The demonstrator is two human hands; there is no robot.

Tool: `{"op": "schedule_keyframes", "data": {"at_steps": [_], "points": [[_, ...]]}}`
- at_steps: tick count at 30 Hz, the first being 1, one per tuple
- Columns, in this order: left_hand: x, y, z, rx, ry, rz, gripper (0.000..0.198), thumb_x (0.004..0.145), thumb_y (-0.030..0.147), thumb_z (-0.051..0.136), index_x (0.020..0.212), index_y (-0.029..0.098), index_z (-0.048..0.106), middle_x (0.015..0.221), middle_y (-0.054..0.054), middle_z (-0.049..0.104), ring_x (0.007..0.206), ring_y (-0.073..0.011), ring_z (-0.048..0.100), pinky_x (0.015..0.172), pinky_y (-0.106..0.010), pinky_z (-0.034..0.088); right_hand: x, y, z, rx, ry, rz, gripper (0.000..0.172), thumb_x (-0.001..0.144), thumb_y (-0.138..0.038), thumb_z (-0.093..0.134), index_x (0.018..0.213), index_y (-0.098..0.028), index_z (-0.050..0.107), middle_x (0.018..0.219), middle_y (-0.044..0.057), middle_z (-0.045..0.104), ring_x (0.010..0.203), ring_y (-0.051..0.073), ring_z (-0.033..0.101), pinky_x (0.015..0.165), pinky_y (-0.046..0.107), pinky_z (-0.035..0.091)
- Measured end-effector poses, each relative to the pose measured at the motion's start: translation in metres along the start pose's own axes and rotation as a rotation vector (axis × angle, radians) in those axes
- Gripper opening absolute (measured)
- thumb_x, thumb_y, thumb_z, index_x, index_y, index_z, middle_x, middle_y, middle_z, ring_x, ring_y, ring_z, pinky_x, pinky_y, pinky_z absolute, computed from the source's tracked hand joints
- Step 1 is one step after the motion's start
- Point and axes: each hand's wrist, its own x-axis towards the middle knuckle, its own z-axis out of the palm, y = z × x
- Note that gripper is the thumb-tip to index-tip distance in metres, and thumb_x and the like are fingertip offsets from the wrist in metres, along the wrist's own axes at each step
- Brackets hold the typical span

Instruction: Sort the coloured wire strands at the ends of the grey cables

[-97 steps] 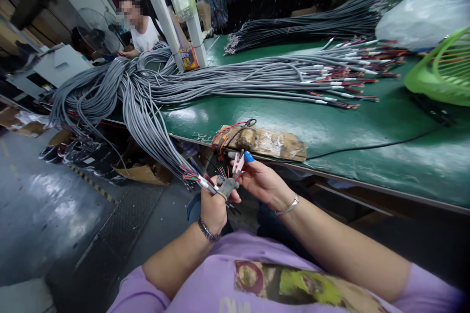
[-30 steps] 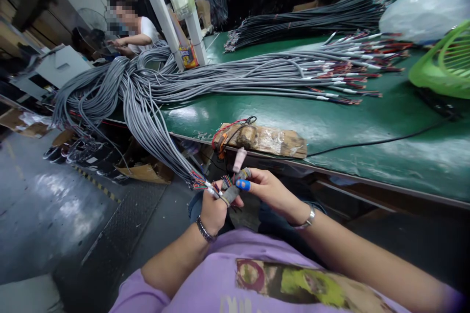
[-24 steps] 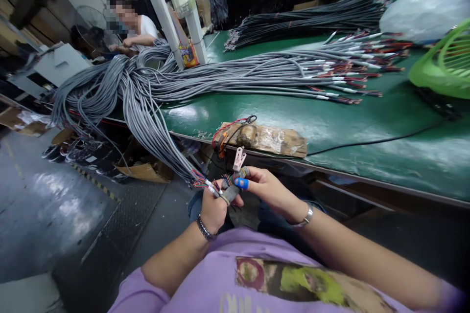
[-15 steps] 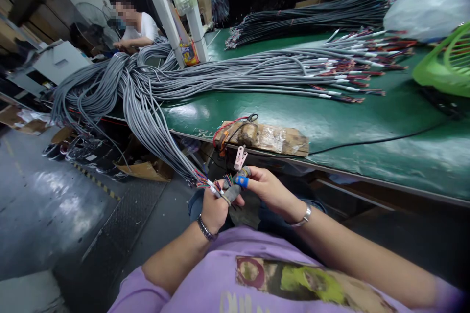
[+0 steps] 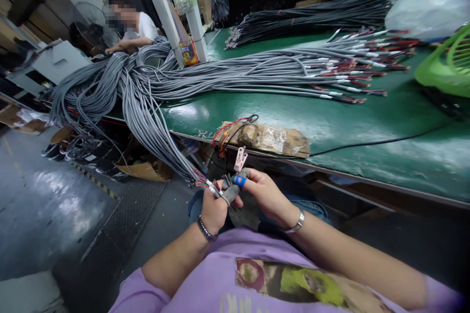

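My left hand (image 5: 214, 211) is closed around the end of a grey cable with a white sleeve (image 5: 212, 188), and its thumb wears a grey finger cover. Thin coloured wires (image 5: 227, 179) fan out from between the fingers. Just to the right, my right hand (image 5: 270, 196) is pinched at these wires, fingertips touching or nearly touching the left thumb. Blue tape wraps its thumb, and grey covers sit on its fingertips. What exactly lies in that pinch is hidden. More grey cables (image 5: 152, 127) hang off the table edge toward my left hand.
A wooden board (image 5: 271, 139) with wires lies at the edge of the green table (image 5: 367, 142); a pink clothespin (image 5: 240, 159) hangs before it. Cable bundles (image 5: 235, 73) cover the table's back. A green basket (image 5: 446, 66) and plastic bag (image 5: 429, 5) stand right. A co-worker (image 5: 141, 29) sits far left.
My right hand and wrist have shifted very slightly left, while my left hand keeps its place on the cable. The co-worker's hand has moved a little to the left.
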Motion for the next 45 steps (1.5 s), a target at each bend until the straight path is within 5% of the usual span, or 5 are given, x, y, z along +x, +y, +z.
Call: {"op": "schedule_keyframes", "data": {"at_steps": [10, 20, 24, 29, 45], "points": [[0.001, -0.002, 0.001, -0.116, 0.125, 0.007, 0.028, 0.078, 0.036, 0.065, 0.060, 0.015, 0.061, 0.049, -0.001, 0.062, 0.047, -0.0123, 0.057, 0.051, -0.024, 0.042, 0.004, 0.001, -0.011, -0.046, 0.131, -0.008, 0.030, 0.067, -0.043, 0.075, 0.066, -0.017, 0.060, 0.062, -0.002, 0.055, 0.058, 0.010, 0.045, 0.058, 0.026, 0.038], [-0.002, 0.012, 0.002, -0.184, 0.080, -0.017, 0.027, 0.076, 0.041, 0.067, 0.067, 0.015, 0.064, 0.047, 0.000, 0.060, 0.043, -0.0121, 0.054, 0.048, -0.024, 0.041, 0.016, -0.005, -0.025, 0.381, 0.057, 0.219, 0.035, 0.074, -0.052, 0.068, 0.081, -0.018, 0.065, 0.078, 0.003, 0.063, 0.060, 0.011, 0.052, 0.059, 0.026, 0.047], [0.001, 0.023, 0.008, -0.229, 0.030, -0.016, 0.029, 0.072, 0.042, 0.069, 0.064, 0.015, 0.063, 0.046, 0.000, 0.059, 0.042, -0.0120, 0.053, 0.051, -0.026, 0.043, 0.022, -0.016, -0.023, 0.222, -0.030, 0.096, 0.034, 0.073, -0.050, 0.070, 0.078, -0.018, 0.063, 0.069, 0.000, 0.058, 0.056, 0.010, 0.046, 0.056, 0.025, 0.042], [0.008, 0.027, 0.013, -0.285, 0.017, -0.050, 0.028, 0.069, 0.042, 0.071, 0.065, 0.015, 0.063, 0.046, 0.000, 0.058, 0.042, -0.0116, 0.052, 0.048, -0.025, 0.043, 0.025, -0.015, -0.018, -0.080, 0.190, -0.131, 0.047, 0.074, -0.063, 0.063, 0.066, -0.017, 0.062, 0.063, 0.001, 0.057, 0.057, 0.011, 0.044, 0.055, 0.025, 0.037], [0.013, 0.020, 0.016, -0.241, 0.045, -0.103, 0.031, 0.068, 0.043, 0.072, 0.061, 0.015, 0.060, 0.042, 0.001, 0.056, 0.038, -0.0106, 0.050, 0.046, -0.024, 0.044, 0.038, -0.009, -0.010, 0.407, 0.086, 0.079, 0.044, 0.070, -0.063, 0.067, 0.066, -0.019, 0.061, 0.064, 0.001, 0.059, 0.057, 0.013, 0.051, 0.055, 0.027, 0.043]]}}
